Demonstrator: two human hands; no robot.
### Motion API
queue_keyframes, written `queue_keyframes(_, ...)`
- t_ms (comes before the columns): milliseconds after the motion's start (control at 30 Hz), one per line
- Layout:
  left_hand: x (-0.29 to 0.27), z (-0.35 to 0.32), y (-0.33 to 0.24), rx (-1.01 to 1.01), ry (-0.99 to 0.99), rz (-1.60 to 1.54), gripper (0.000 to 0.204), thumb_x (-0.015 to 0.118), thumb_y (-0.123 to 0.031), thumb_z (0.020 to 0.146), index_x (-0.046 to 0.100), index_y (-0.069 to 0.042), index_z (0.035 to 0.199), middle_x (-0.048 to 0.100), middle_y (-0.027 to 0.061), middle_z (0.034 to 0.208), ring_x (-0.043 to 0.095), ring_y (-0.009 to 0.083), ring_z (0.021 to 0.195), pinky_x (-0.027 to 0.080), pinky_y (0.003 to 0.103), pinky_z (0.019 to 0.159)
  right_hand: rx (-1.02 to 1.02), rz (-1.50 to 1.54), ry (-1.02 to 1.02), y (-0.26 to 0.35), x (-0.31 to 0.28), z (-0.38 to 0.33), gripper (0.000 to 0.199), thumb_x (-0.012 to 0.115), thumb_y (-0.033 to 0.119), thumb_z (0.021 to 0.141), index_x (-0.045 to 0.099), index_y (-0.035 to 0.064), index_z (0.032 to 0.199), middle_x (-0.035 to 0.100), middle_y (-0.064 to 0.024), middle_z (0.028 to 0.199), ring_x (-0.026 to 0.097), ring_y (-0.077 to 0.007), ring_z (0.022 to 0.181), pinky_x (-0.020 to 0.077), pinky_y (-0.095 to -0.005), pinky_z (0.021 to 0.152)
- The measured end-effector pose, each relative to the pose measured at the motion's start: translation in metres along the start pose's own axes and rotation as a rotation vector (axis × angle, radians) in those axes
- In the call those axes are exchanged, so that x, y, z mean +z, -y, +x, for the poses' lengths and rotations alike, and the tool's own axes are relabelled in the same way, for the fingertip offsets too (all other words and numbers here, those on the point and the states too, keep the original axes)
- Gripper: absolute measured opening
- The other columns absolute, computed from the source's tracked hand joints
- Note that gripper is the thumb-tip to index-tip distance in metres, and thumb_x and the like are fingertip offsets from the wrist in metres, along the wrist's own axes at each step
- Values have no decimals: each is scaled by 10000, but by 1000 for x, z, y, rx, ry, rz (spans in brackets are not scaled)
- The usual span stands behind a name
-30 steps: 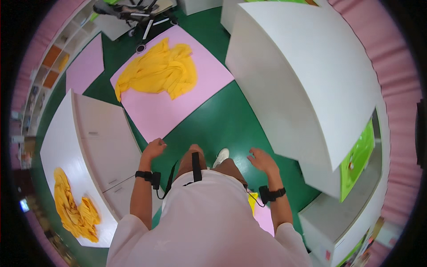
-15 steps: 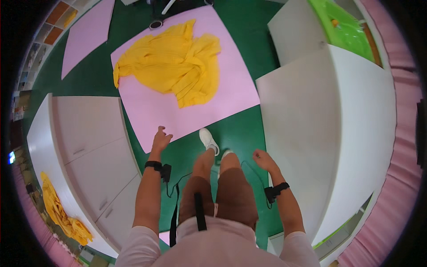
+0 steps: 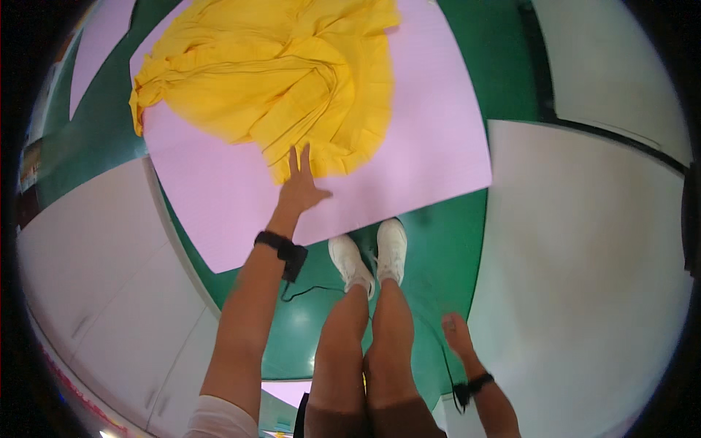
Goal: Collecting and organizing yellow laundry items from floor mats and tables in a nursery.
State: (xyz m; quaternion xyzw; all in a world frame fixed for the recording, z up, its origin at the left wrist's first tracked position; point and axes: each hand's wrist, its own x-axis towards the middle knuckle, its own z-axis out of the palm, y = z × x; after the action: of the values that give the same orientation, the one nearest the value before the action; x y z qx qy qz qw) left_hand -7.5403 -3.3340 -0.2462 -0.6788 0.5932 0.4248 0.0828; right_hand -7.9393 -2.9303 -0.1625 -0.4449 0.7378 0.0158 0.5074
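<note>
1. Evidently had yellow cloth (image 3: pixel 270 80) lying rumpled on the pink mat (image 3: pixel 432 131), below and beyond the left fingertips (image 3: pixel 293 156).
2. Held left hand (image 3: pixel 299 193) splayed, grasping nothing; couldn't tell contact from hovering.
3. Seemingly was reaching; next needed those fingers closed on the cloth.
4. Held right hand (image 3: pixel 457 334) well behind them, rightward; couldn't tell its blurred grip.

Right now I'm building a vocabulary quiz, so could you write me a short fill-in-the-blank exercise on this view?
1. The crumpled cloth is coloured ____.
2. It lies on a pink mat, which is on a floor coloured ____.
3. The hand whose fingertips overlap the cloth's near edge in this view is the person's ____ one.
4. Both shoes are coloured ____.

Missing words: yellow; green; left; white.
</note>
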Motion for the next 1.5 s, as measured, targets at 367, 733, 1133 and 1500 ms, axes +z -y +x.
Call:
queue_keyframes(367, 45, 127, 86, 138, 176, 433, 429, 661, -315, 696, 643, -42, 1026, 639, 224, 1042, 585, 354, 1039, 461, 433, 890, 574, 543, -25, -13, -9, -24, 57, 553, 66, 891, 518, 55, 935, 527, -38, 875, 538, -119, 771, 485, -264, 679)
queue_keyframes(733, -251, -395, -201, 492, 803, -696, 563, 702, -162, 783, 461, 29, 1255, 615, 116, 1031, 585, 213, 912, 489, 349, 809, -822, -734, -215, 372, -226, -56, 555, 687, 219, 755, 502, 31, 1244, 365, -203, 1397, 474, -337, 1181, 450, -399, 866)
queue_keyframes(1133, -471, -903, -182, 840, -1372, -1347, 599, 612, -113, 782, 405, 26, 1327, 479, 165, 1318, 475, 313, 1203, 358, 426, 1028, -1340, -664, 837, 701, -161, -275, 523, 663, 357, 781, 560, -17, 1132, 604, -234, 1053, 612, -282, 945, 484, -377, 779)
queue_keyframes(1500, -195, -892, -12, 356, -804, -1691, 516, 560, -216, 908, 400, -49, 1369, 344, 104, 1459, 316, 226, 1338, 256, 374, 1098, -1129, 114, 1439, 806, -48, -625, 507, 572, 158, 906, 378, -24, 1338, 525, -97, 1231, 509, -192, 1105, 412, -297, 937)
